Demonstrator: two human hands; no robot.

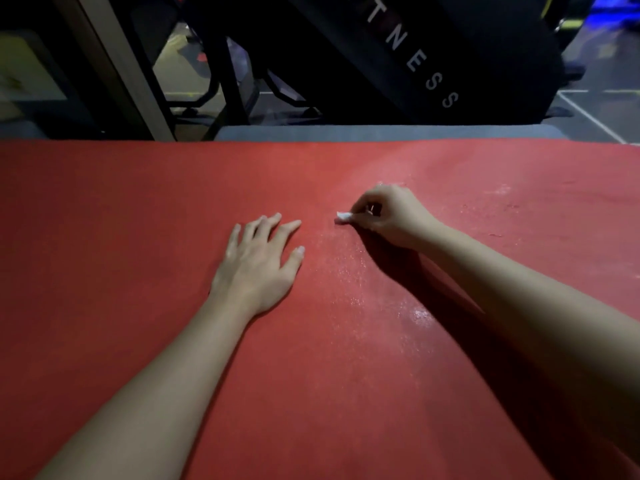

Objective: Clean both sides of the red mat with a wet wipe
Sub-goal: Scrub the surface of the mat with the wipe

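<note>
The red mat [121, 209] lies flat and fills most of the view. My left hand [258, 263] rests palm down on it near the middle, fingers spread and straight. My right hand [389, 214] is just to the right, fingers curled, pinching a small balled-up white wet wipe [343, 217] against the mat. A shiny wet streak runs on the mat from the wipe toward me, and more damp patches show at the right.
Beyond the mat's far edge lies a grey strip [381, 132]. Behind it stand dark gym equipment with white lettering [415, 60], black frame legs [228, 91] and a pale post [128, 71] at the left. The floor at the right has white lines.
</note>
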